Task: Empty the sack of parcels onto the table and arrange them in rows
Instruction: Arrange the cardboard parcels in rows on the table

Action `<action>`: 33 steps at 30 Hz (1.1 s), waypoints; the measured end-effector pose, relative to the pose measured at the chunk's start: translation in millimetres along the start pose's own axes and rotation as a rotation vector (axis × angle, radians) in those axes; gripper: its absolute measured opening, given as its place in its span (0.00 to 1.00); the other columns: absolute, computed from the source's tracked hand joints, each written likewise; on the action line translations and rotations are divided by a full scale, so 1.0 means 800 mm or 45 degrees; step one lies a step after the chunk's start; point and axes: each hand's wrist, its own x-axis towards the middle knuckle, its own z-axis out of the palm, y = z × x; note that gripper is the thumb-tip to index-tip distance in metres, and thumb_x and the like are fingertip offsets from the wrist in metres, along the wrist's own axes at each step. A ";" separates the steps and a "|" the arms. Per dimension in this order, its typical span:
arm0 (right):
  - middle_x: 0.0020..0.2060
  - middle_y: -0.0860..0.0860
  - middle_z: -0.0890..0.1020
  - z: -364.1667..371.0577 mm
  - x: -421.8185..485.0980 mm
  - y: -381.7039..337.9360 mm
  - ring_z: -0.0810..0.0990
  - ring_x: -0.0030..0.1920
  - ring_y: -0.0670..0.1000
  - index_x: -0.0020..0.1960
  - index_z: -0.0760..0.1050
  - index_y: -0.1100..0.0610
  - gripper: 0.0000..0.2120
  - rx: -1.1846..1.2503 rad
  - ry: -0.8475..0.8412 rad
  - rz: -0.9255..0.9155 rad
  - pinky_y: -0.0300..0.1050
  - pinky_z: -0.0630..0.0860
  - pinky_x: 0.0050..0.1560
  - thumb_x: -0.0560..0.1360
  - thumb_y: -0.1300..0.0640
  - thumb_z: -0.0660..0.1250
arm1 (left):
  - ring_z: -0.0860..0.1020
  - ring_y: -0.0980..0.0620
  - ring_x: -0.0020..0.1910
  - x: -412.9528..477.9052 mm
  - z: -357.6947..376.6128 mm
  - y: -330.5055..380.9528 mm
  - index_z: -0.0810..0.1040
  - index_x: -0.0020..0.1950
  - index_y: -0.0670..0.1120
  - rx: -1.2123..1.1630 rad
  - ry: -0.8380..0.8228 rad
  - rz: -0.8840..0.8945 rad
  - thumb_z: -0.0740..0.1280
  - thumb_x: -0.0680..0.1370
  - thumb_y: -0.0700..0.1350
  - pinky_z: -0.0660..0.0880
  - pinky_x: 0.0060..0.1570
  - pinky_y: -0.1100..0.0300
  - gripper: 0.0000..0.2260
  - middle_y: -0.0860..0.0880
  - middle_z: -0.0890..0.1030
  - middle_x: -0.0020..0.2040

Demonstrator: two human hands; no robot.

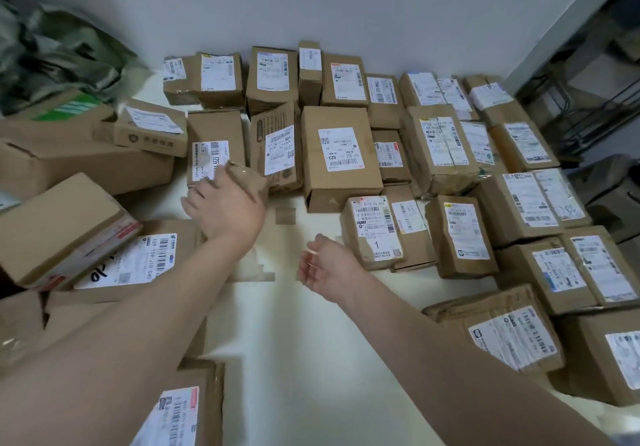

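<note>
1. My left hand [225,208] grips the near end of a labelled box [214,130], with my fingers curled over its edge.
2. That box lies flat on the table [294,359], label up, at the left end of the second row from the wall [346,5].
3. My right hand [325,267] hangs just above the table, fingers loose and holding nothing, near a carton [372,234] marked "1".
4. The parcels [341,154] lie in rows across the back and right of the table, labels up, most of them touching.
5. On my left a heap [59,224] of boxes lies uneven, some stacked and tilted.
6. The green sack [52,50] lies crumpled at the far left, by the wall.
</note>
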 end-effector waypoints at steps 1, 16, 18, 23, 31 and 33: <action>0.39 0.53 0.76 0.013 0.000 -0.002 0.75 0.34 0.51 0.52 0.72 0.55 0.07 -0.040 -0.064 -0.040 0.46 0.78 0.34 0.82 0.52 0.61 | 0.66 0.37 0.67 -0.002 -0.001 -0.008 0.65 0.72 0.47 0.027 -0.068 0.044 0.66 0.75 0.54 0.62 0.68 0.45 0.28 0.37 0.69 0.68; 0.62 0.59 0.77 -0.029 0.027 0.023 0.81 0.57 0.59 0.66 0.66 0.58 0.28 -0.296 -0.165 -0.319 0.56 0.83 0.47 0.72 0.57 0.76 | 0.62 0.47 0.70 -0.083 0.028 -0.030 0.72 0.68 0.51 -0.949 -0.336 -0.280 0.66 0.77 0.46 0.60 0.69 0.60 0.18 0.47 0.62 0.69; 0.63 0.52 0.70 -0.037 0.018 0.028 0.77 0.58 0.52 0.60 0.63 0.52 0.30 -0.662 -0.001 -0.699 0.47 0.79 0.53 0.68 0.56 0.79 | 0.68 0.47 0.68 -0.078 0.029 -0.028 0.68 0.72 0.52 -1.110 -0.394 -0.454 0.61 0.80 0.53 0.64 0.70 0.52 0.20 0.49 0.67 0.70; 0.56 0.46 0.60 -0.048 0.004 0.039 0.64 0.57 0.45 0.57 0.64 0.55 0.32 -1.414 0.254 -1.329 0.36 0.66 0.56 0.63 0.55 0.81 | 0.77 0.48 0.59 -0.073 0.042 -0.024 0.62 0.74 0.56 -1.313 -0.698 -0.556 0.57 0.79 0.62 0.74 0.62 0.45 0.25 0.52 0.77 0.62; 0.57 0.49 0.61 -0.065 0.015 0.066 0.68 0.56 0.49 0.56 0.61 0.55 0.29 -1.140 0.262 -1.057 0.35 0.67 0.51 0.67 0.58 0.78 | 0.81 0.47 0.55 -0.099 0.065 -0.017 0.64 0.74 0.56 -1.106 -0.834 -0.354 0.59 0.82 0.46 0.79 0.56 0.47 0.21 0.51 0.80 0.61; 0.57 0.51 0.68 -0.072 0.018 0.067 0.74 0.53 0.51 0.58 0.61 0.56 0.26 -0.955 0.344 -0.977 0.40 0.73 0.49 0.70 0.62 0.76 | 0.79 0.46 0.58 -0.105 0.065 -0.005 0.65 0.74 0.55 -0.992 -0.824 -0.254 0.57 0.82 0.47 0.77 0.58 0.47 0.20 0.51 0.79 0.63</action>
